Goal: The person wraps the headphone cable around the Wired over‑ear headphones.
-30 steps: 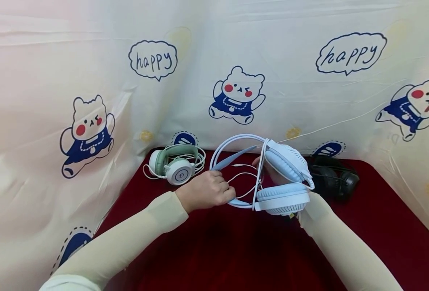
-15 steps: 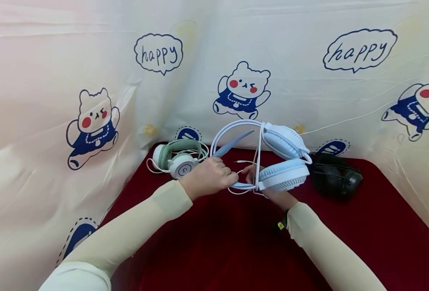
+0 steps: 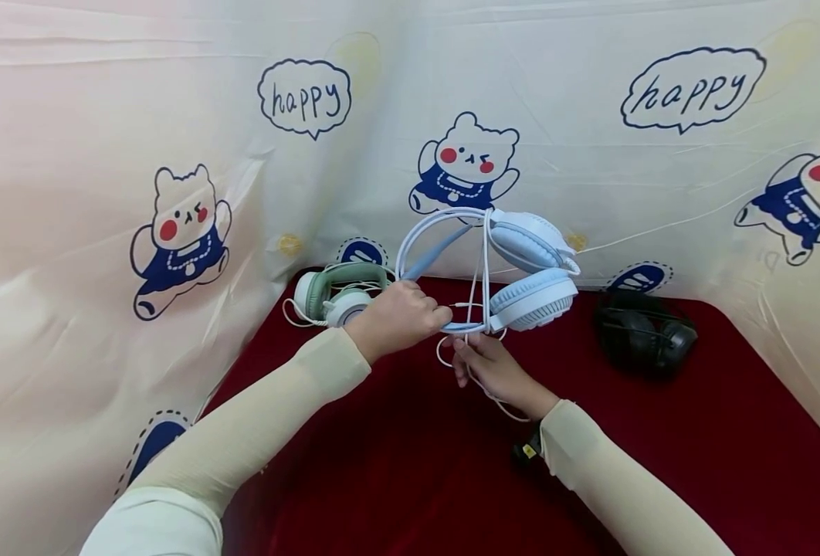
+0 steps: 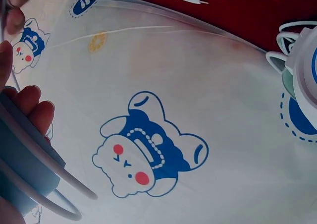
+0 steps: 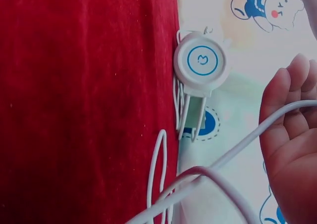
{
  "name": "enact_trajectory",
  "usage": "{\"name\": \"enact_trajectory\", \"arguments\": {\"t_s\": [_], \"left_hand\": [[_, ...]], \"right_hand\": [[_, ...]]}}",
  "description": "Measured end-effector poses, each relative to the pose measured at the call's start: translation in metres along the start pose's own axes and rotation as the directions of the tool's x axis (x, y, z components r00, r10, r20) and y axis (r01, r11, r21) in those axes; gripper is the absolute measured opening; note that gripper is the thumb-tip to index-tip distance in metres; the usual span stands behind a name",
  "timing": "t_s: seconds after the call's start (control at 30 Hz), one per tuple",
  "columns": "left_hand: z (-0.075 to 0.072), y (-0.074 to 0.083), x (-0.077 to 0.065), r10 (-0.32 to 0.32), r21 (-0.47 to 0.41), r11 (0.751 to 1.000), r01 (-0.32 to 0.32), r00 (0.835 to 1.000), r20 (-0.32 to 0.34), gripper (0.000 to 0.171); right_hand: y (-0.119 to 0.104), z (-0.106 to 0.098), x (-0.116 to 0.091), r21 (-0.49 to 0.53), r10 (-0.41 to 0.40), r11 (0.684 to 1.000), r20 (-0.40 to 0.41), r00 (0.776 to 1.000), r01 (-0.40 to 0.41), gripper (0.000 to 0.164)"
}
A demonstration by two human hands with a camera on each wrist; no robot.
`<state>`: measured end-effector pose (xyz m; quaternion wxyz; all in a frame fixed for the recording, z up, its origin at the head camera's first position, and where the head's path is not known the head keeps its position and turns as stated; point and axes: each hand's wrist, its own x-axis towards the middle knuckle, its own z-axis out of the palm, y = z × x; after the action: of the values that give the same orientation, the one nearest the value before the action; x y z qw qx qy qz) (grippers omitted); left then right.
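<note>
My left hand [image 3: 399, 316] grips the headband of light-blue and white headphones [image 3: 535, 300], lifted above the table. Their two ear cups face right, one above the other. White strands of cord pass round the headband near the cups. Just below the headband, my right hand [image 3: 493, 371] pinches the thin headphone cable [image 5: 247, 138], which trails down past its wrist. The right wrist view shows that cable crossing the fingers [image 5: 297, 80]. Left-hand fingertips [image 4: 39, 110] wrap the blue headband padding in the left wrist view.
White and green headphones [image 3: 343, 297] with a bundled cord lie at the table's back left. Black headphones [image 3: 642, 336] lie at the back right. Red cloth covers the table [image 3: 417, 463]. A printed white curtain [image 3: 375, 170] closes off the back and sides.
The light-blue headphones have risen in view, still gripped by my left hand. My right hand has come from behind the ear cups to below the headband, bringing the cable down.
</note>
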<state>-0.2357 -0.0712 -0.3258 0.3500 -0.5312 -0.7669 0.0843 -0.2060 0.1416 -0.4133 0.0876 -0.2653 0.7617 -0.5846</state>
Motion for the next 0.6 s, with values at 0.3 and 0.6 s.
{"name": "enact_trajectory", "arguments": {"t_s": [0.3,0.6], "left_hand": [[0.005,-0.01,0.001,-0.027,0.015,1.0,0.027,0.999,0.027,0.019],[0.012,-0.023,-0.003,-0.052,0.009,0.999,0.051,0.997,0.058,0.02]], "right_hand": [[0.0,0.006,-0.008,0.02,-0.027,0.999,0.053,0.998,0.026,0.039],[0.0,0.006,-0.018,-0.015,-0.034,0.999,0.041,0.999,0.034,0.03]]}}
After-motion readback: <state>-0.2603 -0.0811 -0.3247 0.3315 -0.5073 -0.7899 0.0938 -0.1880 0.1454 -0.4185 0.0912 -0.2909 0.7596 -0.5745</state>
